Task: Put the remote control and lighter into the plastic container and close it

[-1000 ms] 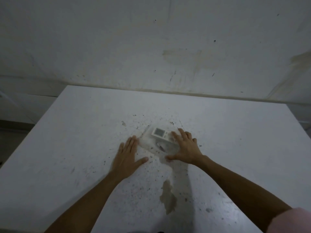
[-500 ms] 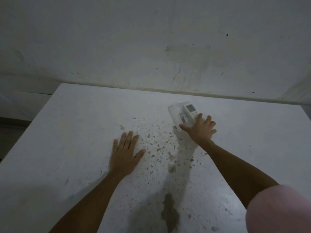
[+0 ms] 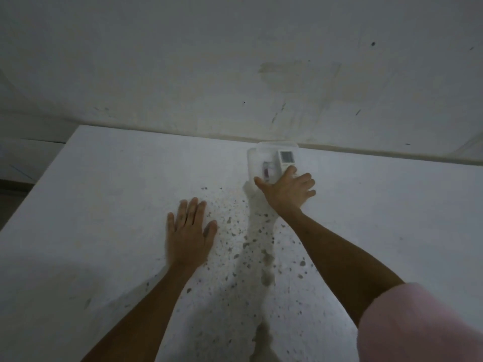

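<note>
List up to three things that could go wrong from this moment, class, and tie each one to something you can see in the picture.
1. The plastic container sits at the far edge of the table, close to the wall; a further push from the right hand might jam or tip it.
2. Only the right hand touches it; the left hand lies flat on the table, apart, so the container may twist.
3. The remote control and lighter could rattle loose inside.

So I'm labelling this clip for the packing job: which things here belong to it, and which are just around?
Part of the job:
- plastic container, by the table's far edge
- remote control, seen inside it
- lighter, beside the remote
- right hand, on the container's near end

Just around:
- left hand, flat on the table
- dark specks on the tabletop
- wall behind
</note>
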